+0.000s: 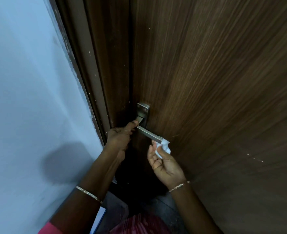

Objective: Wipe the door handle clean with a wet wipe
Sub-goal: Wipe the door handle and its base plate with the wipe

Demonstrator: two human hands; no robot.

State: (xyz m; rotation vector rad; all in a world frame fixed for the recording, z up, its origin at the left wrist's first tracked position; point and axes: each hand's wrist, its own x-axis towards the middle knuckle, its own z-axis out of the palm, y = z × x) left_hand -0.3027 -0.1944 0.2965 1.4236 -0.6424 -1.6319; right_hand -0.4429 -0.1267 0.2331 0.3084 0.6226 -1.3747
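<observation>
One metal door handle [148, 133] on one wooden door [215, 81], left hand [120, 137] fingers clamped on handle's inner end, right hand [164, 163] fingers pinching one white wet wipe [164, 147] against handle's tip, one bracelet per wrist

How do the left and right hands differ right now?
The left hand grips the door handle at its pivot end, thumb on top; the right hand is at the handle's free tip. The left holds no wipe; the right pinches a crumpled white wet wipe against that tip. Both wrists wear a thin bracelet.
</observation>
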